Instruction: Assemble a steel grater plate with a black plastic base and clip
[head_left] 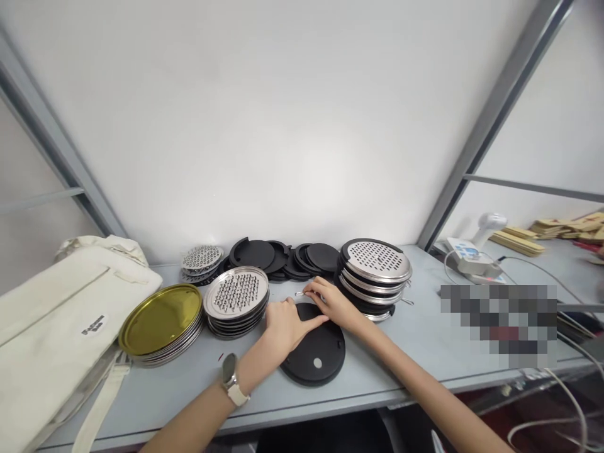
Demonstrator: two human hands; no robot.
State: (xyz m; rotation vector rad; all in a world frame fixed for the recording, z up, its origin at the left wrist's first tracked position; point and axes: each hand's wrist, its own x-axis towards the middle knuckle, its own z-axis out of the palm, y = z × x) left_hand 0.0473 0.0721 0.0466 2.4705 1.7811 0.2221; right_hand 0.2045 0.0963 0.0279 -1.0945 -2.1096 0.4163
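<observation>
A black round disc (311, 352) with a pale round spot lies on the table before me. My left hand (285, 324) grips its upper left edge, thumb stretched over the top and the other fingers curled, partly hidden. At the disc's far edge, my right hand (330, 302) pinches a small thin metal wire piece (300, 293), whose end pokes out left of the fingertips. Just right of that hand stands a stack of silver perforated discs with black rims (379, 259); similar wire ends stick out of its side. Silver grater discs (237, 292) are piled left of my left hand.
Gold-topped round lids (163, 319) are stacked at left beside a cream bag (70, 314). Black round parts (257, 255) and smaller grater plates (202, 258) sit along the wall. A white device with cables (467, 255) and wooden strips (516, 242) are at right.
</observation>
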